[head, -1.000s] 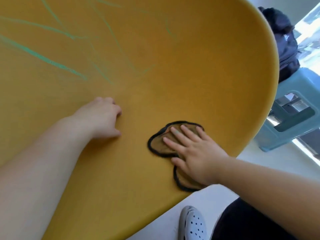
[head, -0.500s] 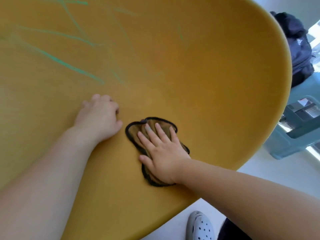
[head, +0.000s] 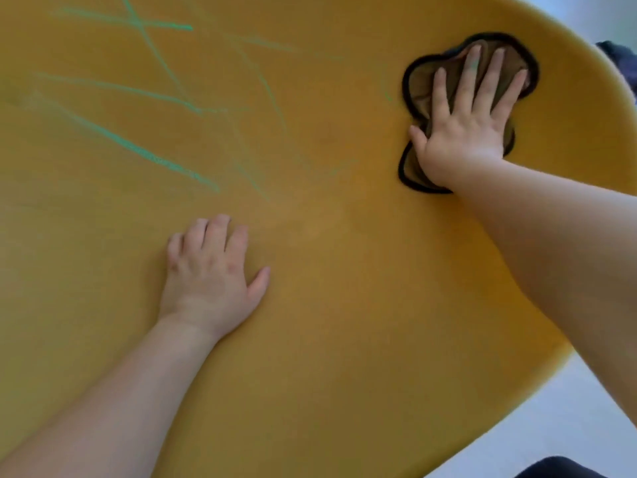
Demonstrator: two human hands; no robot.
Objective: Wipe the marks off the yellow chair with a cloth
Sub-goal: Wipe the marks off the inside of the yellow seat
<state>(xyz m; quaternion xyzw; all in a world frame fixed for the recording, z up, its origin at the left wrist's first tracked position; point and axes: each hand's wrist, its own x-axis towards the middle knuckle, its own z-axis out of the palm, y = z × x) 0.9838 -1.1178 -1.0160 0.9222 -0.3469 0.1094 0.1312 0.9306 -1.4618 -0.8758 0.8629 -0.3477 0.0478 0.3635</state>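
Your right hand (head: 462, 132) lies on the cloth (head: 420, 85) at the chair's (head: 344, 322) far right edge; your left hand (head: 206, 281) rests nearer, marks (head: 138, 150) beyond it.

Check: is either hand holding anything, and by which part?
Nothing gripped. Right hand, fingers straight, presses the cloth at its middle onto the yellow chair; left hand rests there empty.

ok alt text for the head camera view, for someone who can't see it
A right hand presses a brown black-edged cloth flat against a yellow chair near its upper right edge. The left hand rests on the chair lower down, and green marks streak the upper left of the surface.
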